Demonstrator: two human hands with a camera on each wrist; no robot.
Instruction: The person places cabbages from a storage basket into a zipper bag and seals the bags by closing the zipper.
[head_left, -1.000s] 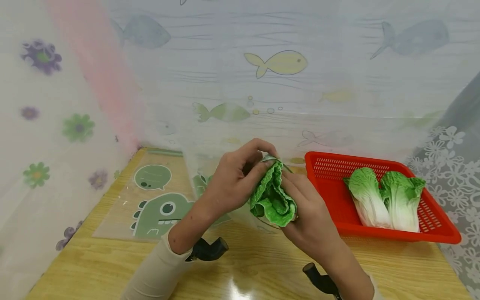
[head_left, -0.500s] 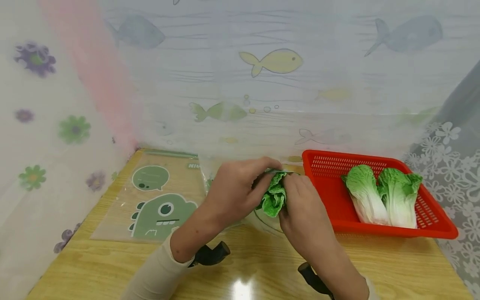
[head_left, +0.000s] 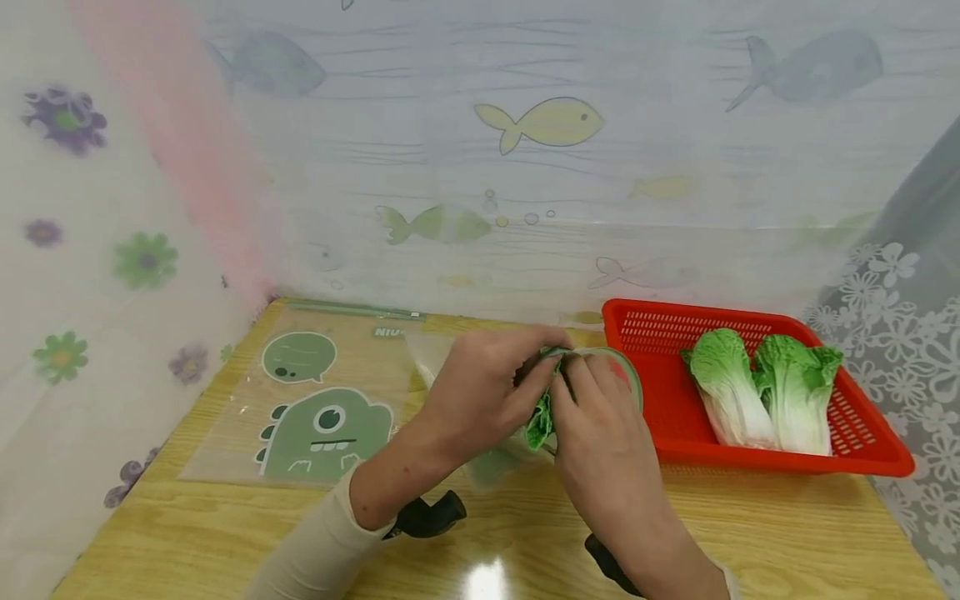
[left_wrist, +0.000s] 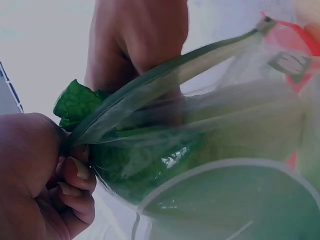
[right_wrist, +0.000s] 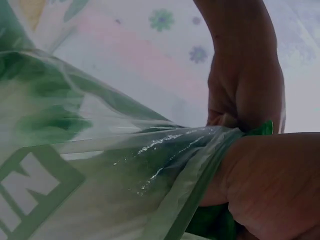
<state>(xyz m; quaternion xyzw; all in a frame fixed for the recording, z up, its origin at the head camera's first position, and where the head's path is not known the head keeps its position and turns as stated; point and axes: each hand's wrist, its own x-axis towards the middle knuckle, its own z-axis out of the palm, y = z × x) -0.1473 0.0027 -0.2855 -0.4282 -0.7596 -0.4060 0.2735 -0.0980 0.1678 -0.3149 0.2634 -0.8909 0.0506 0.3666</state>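
My left hand (head_left: 480, 383) pinches the rim of a clear zip bag (left_wrist: 240, 200) with green print, its fingers curled in the left wrist view. My right hand (head_left: 607, 450) reaches through the bag's mouth, holding a napa cabbage (head_left: 540, 423) whose leafy top pokes out between the two hands. Through the plastic in the left wrist view, the dark green leaves show inside the bag. The right fingertips are mostly hidden by the bag in the right wrist view, where a leaf (right_wrist: 215, 222) shows below that hand.
Flat on the wooden table (head_left: 480, 550), to the left, lies another bag (head_left: 315, 433) with a dinosaur print. A red plastic basket (head_left: 660, 408) stands at the right with two napa cabbages (head_left: 731, 392) in it. Patterned curtains (head_left: 420, 167) hang behind and beside the table.
The cabbage has sunk deeper into the bag, with less leaf showing. The right hand has turned over and moved in closer to the left hand. The bag's mouth now overlaps the basket.
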